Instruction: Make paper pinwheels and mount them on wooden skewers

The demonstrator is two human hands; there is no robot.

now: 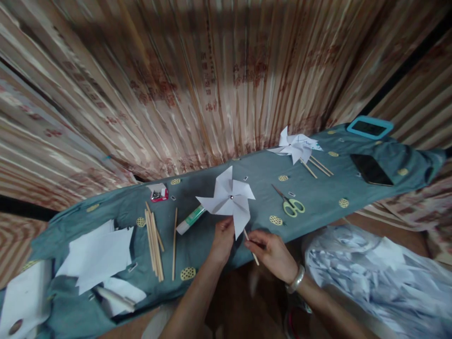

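Observation:
A white paper pinwheel (237, 197) with a silver pin at its centre is held up over the front edge of the cloth-covered table. My left hand (223, 239) is closed at the lower paper blades, its fingertips partly hidden behind them. Pinched in my right hand (270, 252) is the wooden stick (256, 259) that comes down from the pinwheel. A green and white glue tube (190, 220) lies behind the paper at the left. Green-handled scissors (292, 206) rest open to the right.
Wooden sticks (152, 245), paper sheets (99, 254) and a red pin box (159, 194) lie left on the table (247, 165). Finished pinwheels (295, 147), a phone (371, 170) and a blue-framed device (370, 127) lie right. A bag of paper (377, 278) stands below.

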